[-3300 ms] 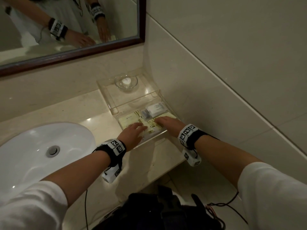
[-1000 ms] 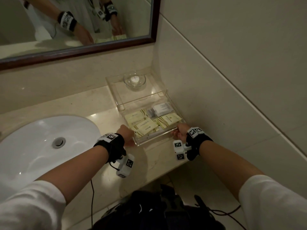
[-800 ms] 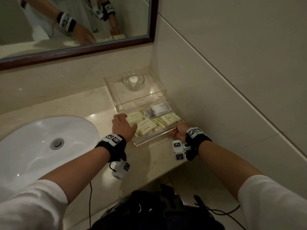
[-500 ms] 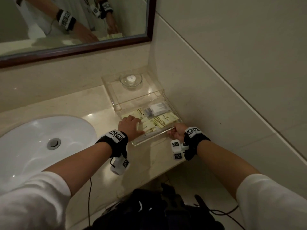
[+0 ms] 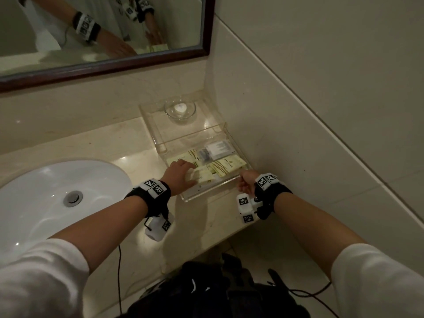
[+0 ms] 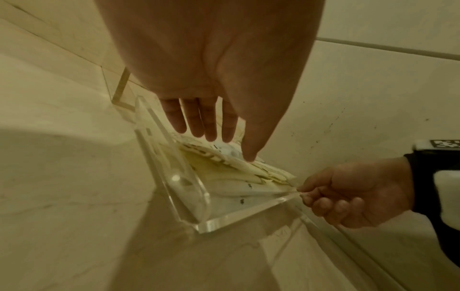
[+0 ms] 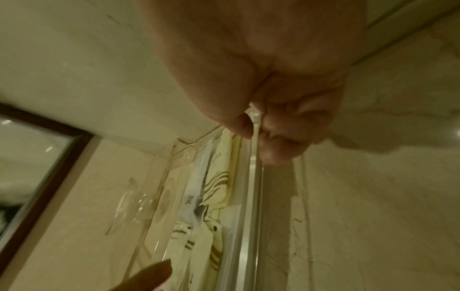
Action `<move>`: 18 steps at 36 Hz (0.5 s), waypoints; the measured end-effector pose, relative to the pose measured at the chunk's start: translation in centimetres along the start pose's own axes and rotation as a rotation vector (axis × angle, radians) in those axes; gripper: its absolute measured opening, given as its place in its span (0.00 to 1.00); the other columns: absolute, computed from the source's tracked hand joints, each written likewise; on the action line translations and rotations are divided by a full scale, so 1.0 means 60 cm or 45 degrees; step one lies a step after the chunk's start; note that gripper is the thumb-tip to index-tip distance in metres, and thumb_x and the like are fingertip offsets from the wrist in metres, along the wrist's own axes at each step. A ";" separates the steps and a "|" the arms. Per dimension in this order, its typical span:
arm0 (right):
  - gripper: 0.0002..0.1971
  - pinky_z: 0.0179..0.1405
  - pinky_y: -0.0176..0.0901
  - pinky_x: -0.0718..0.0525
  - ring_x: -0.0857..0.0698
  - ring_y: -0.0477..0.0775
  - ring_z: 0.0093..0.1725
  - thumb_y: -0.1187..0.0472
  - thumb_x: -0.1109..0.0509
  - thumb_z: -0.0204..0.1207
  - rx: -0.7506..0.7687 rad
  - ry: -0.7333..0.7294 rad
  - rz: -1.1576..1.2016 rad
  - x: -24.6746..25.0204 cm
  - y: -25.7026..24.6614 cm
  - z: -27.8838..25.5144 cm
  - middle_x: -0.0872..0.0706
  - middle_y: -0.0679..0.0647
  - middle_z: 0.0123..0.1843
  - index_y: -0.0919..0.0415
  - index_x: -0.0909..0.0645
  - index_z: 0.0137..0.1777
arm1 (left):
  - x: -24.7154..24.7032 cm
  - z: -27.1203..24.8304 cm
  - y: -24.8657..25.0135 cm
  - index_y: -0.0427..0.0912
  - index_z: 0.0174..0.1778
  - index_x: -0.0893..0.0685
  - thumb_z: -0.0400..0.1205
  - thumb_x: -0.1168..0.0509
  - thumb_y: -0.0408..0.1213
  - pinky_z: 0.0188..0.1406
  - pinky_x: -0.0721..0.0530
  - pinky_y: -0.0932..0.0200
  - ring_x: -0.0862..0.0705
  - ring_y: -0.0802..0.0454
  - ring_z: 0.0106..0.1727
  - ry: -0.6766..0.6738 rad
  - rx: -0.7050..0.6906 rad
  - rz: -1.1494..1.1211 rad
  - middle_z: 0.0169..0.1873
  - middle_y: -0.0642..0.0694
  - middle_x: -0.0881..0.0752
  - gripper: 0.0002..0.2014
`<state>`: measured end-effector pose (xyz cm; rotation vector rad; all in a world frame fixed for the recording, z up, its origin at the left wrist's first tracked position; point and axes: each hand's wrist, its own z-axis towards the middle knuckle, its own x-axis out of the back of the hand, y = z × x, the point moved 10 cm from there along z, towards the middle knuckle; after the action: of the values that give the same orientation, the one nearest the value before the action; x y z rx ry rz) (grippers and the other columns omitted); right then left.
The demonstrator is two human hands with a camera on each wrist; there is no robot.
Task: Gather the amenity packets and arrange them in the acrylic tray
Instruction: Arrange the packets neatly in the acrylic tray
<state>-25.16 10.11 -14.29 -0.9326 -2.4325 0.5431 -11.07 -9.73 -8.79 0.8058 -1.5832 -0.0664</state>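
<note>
Pinching the rigid acrylic tray's (image 5: 207,195) corner, right hand (image 5: 246,182) steadies it; flat, open left hand (image 5: 177,174) presses light, slippery amenity packets (image 5: 226,165).

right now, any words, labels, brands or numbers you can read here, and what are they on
No text here can be read for certain.
Cream packet: a small logo and a line of print, too small to read.
White packet: grey lines of print, blurred.
Packet under the left hand: dark marks, illegible.
Wrist bands: black and white square marker patterns, no words.
Right hand pinches the acrylic tray rim; no label on it.
</note>
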 end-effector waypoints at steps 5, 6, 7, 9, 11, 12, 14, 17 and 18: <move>0.11 0.30 0.38 0.20 0.17 0.58 0.34 0.60 0.38 0.79 0.301 0.167 -0.623 0.025 -0.065 -0.028 0.17 0.57 0.35 0.64 0.21 0.37 | 0.034 0.006 -0.009 0.41 0.67 0.21 0.78 0.30 0.41 0.68 0.30 0.51 0.28 0.39 0.68 0.212 0.021 -0.058 0.68 0.38 0.25 0.21; 0.10 0.35 0.41 0.20 0.15 0.61 0.41 0.61 0.38 0.78 0.371 0.250 -0.725 0.031 -0.081 -0.035 0.15 0.60 0.41 0.68 0.19 0.45 | 0.035 0.008 -0.012 0.40 0.67 0.21 0.78 0.30 0.40 0.69 0.31 0.51 0.29 0.39 0.70 0.221 0.033 -0.055 0.69 0.38 0.26 0.22; 0.12 0.39 0.43 0.21 0.15 0.62 0.48 0.61 0.37 0.77 0.432 0.327 -0.750 0.037 -0.095 -0.042 0.15 0.62 0.49 0.70 0.21 0.54 | 0.034 0.009 -0.015 0.40 0.68 0.22 0.78 0.31 0.40 0.70 0.31 0.50 0.30 0.38 0.71 0.213 0.042 -0.052 0.70 0.38 0.27 0.22; 0.17 0.44 0.45 0.22 0.16 0.65 0.57 0.63 0.36 0.77 0.489 0.405 -0.726 0.039 -0.106 -0.050 0.18 0.65 0.59 0.71 0.28 0.63 | 0.029 0.012 -0.018 0.42 0.70 0.23 0.79 0.32 0.40 0.71 0.32 0.49 0.31 0.39 0.73 0.175 0.051 -0.042 0.73 0.38 0.29 0.23; 0.21 0.51 0.48 0.20 0.18 0.66 0.62 0.63 0.36 0.79 0.462 0.431 -0.711 0.037 -0.105 -0.049 0.20 0.67 0.65 0.72 0.34 0.68 | 0.023 0.015 -0.013 0.44 0.71 0.23 0.79 0.32 0.40 0.72 0.31 0.48 0.31 0.39 0.74 0.154 0.033 -0.031 0.74 0.40 0.29 0.23; 0.24 0.53 0.48 0.20 0.19 0.66 0.64 0.63 0.36 0.79 0.453 0.440 -0.704 0.036 -0.105 -0.047 0.22 0.68 0.67 0.73 0.36 0.71 | 0.021 0.018 -0.006 0.45 0.71 0.23 0.79 0.33 0.41 0.72 0.31 0.49 0.31 0.40 0.74 0.151 0.013 -0.028 0.74 0.40 0.29 0.22; 0.26 0.52 0.47 0.23 0.20 0.66 0.65 0.62 0.36 0.80 0.437 0.460 -0.678 0.033 -0.107 -0.051 0.23 0.68 0.68 0.75 0.39 0.73 | 0.015 0.024 0.018 0.47 0.71 0.23 0.80 0.34 0.41 0.72 0.30 0.49 0.30 0.41 0.74 0.140 -0.035 -0.047 0.74 0.41 0.28 0.22; 0.24 0.46 0.43 0.27 0.19 0.66 0.64 0.61 0.37 0.80 0.390 0.450 -0.649 0.031 -0.107 -0.051 0.21 0.67 0.67 0.74 0.36 0.72 | 0.004 0.036 0.065 0.48 0.71 0.23 0.80 0.34 0.40 0.73 0.31 0.50 0.29 0.42 0.74 0.124 -0.107 -0.101 0.74 0.42 0.28 0.21; 0.23 0.44 0.43 0.26 0.19 0.65 0.63 0.61 0.37 0.80 0.387 0.438 -0.651 0.028 -0.109 -0.050 0.20 0.67 0.66 0.74 0.34 0.70 | -0.001 0.040 0.080 0.48 0.71 0.23 0.80 0.34 0.40 0.74 0.32 0.50 0.30 0.42 0.74 0.116 -0.126 -0.120 0.74 0.42 0.28 0.21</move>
<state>-27.92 7.35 -8.00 -0.2345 -2.0829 0.4942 -15.34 -7.06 -6.99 0.7943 -1.4447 -0.1725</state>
